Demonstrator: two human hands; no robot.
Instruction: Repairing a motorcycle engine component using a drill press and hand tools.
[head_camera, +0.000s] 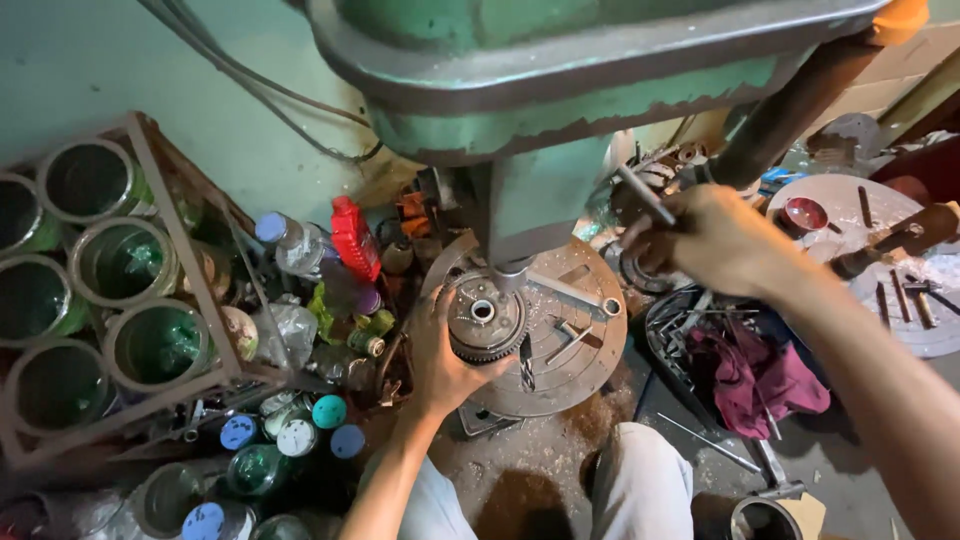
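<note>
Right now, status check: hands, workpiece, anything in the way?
Left hand gripping the toothed gear flat on the round drill-press table. Right hand closed on the feed handle. Loose drill bit and wrench lying beside the gear.

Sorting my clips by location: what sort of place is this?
Most likely a small machine or repair workshop: a green pillar drill stands over a round metal table, the left hand steadies a toothed steel gear, and loose drill bits lie nearby.
</note>
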